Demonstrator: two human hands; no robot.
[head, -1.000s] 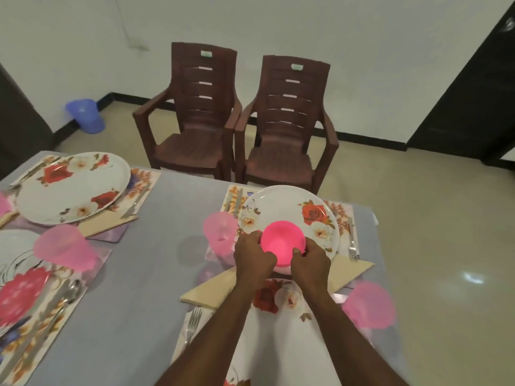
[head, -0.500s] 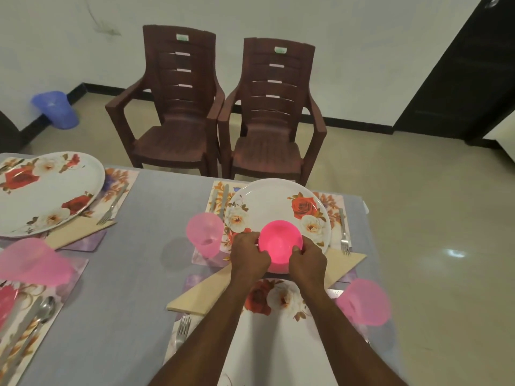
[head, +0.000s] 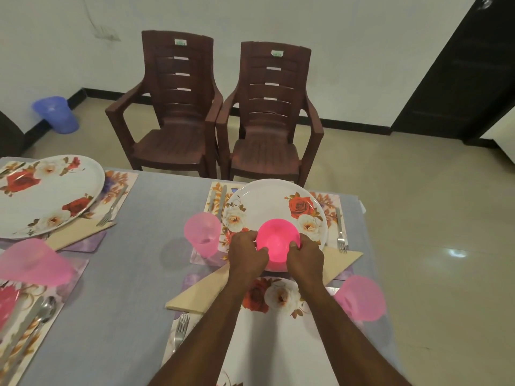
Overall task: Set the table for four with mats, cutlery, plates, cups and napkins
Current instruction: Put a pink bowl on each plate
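A bright pink bowl (head: pixel 277 240) is over the near edge of a white floral plate (head: pixel 267 204) at the far right setting. My left hand (head: pixel 246 253) grips its left rim and my right hand (head: pixel 305 256) grips its right rim. That plate lies on a floral mat (head: pixel 328 203) with a knife (head: pixel 223 199) on its left and a fork (head: pixel 340 232) on its right. A pink cup (head: pixel 202 236) stands left of the plate. A beige napkin (head: pixel 338 261) lies between this setting and the near plate (head: pixel 267 330) under my arms.
Another pink cup (head: pixel 361 298) stands at the table's right edge. On the left are a floral plate (head: pixel 47 193), a fork (head: pixel 113 207), a napkin (head: pixel 75 234), a tipped-looking pink cup (head: pixel 33 263) and spoons (head: pixel 41 313). Two brown chairs (head: pixel 172 107) stand beyond the table. A blue bin (head: pixel 55 114) sits by the wall.
The view has swung slightly left, so the scene sits further right in frame. Both hands keep hold of the pink bowl at the plate's near edge.
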